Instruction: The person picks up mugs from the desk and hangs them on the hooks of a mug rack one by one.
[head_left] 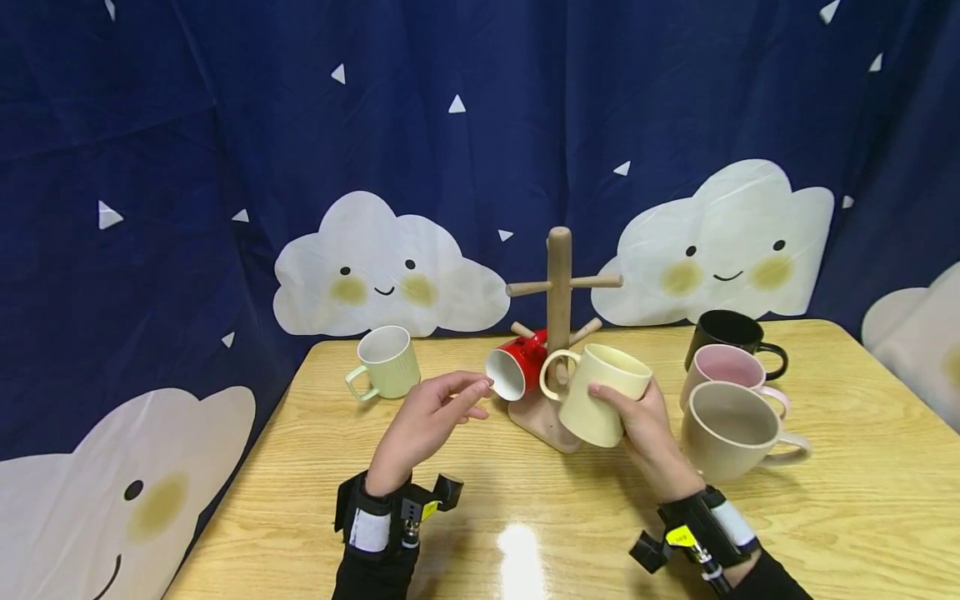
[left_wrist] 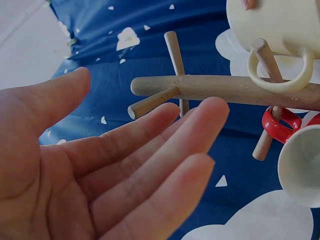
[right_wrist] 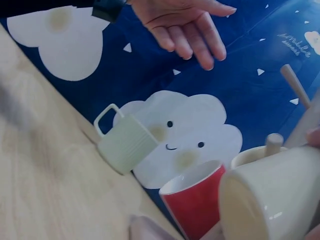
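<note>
My right hand (head_left: 645,417) grips a pale yellow mug (head_left: 603,396) round its body, thumb on the near side. The mug is tilted, its handle turned left against the wooden mug tree (head_left: 559,292); a lower peg (left_wrist: 267,57) appears to pass through the handle loop in the left wrist view. Behind and left of it, a red mug (head_left: 531,367) with a white inside hangs sideways by its handle on another lower peg. My left hand (head_left: 435,421) hovers left of the red mug, fingers extended and holding nothing.
A light green ribbed mug (head_left: 388,367) stands at the back left of the wooden table (head_left: 300,517). On the right stand a black mug (head_left: 726,329), a pink mug (head_left: 723,367) and a beige mug (head_left: 727,433). A dark blue curtain (head_left: 405,100) hangs behind.
</note>
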